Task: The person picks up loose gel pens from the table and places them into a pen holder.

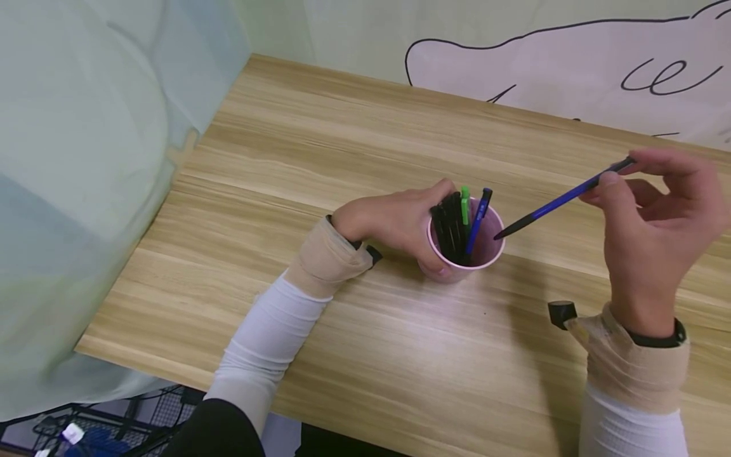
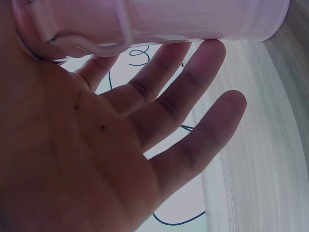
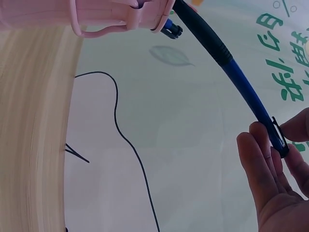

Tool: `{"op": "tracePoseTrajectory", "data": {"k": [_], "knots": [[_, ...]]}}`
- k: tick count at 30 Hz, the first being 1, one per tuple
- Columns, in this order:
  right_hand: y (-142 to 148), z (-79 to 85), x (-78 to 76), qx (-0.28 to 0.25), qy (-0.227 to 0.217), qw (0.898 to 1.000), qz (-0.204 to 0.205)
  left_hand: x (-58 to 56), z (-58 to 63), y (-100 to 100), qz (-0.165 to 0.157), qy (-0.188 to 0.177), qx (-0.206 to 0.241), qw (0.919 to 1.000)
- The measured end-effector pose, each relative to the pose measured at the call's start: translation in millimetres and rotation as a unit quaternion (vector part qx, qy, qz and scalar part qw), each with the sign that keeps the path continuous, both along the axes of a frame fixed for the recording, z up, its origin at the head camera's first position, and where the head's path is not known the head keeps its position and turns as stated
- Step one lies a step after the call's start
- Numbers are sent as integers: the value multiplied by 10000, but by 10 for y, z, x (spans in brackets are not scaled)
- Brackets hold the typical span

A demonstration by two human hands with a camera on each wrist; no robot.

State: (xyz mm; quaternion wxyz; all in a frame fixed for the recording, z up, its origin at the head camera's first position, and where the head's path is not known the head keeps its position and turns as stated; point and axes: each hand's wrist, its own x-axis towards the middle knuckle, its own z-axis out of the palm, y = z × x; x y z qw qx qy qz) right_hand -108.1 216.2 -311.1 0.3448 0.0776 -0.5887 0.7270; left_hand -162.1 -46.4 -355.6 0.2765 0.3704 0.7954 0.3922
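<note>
A pink cup [image 1: 464,273] with a handle stands upright on the table, gripped round its left side by my left hand [image 1: 396,219]. In the left wrist view several fingers [image 2: 203,130] reach along the cup wall [image 2: 193,21]. Inside the cup are several black pens [image 1: 448,230], a green pen [image 1: 465,206] and a blue pen [image 1: 478,219]. My right hand [image 1: 657,222] pinches another blue pen [image 1: 562,202] by its clip end. That pen slants down, its dark grip end at the cup's right rim; the right wrist view shows it near the cup's mouth [image 3: 161,14].
The wooden table [image 1: 342,355] reaches back to a wall [image 1: 542,63] with a line drawing. A pale cloth or curtain [image 1: 85,190] hangs along the left edge. Below the front left corner lies a dark mesh rack [image 1: 131,412] with cables.
</note>
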Motion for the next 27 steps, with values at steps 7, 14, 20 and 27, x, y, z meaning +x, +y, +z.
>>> {"op": "tracePoseTrajectory", "data": {"k": [7,14,20,27], "knots": [[-44,18,10,-190,177,9995,203,-3,2,1,2,-2,-1,10000],[-42,-3,12,-13,218,9983,541,-3,7,1,-26,-3,-3,10000],[-57,-12,11,26,167,9964,835,-5,7,0,-6,-31,-4,10000],[-72,-36,18,326,87,9959,834,-3,4,8,-25,39,2,10000]]}}
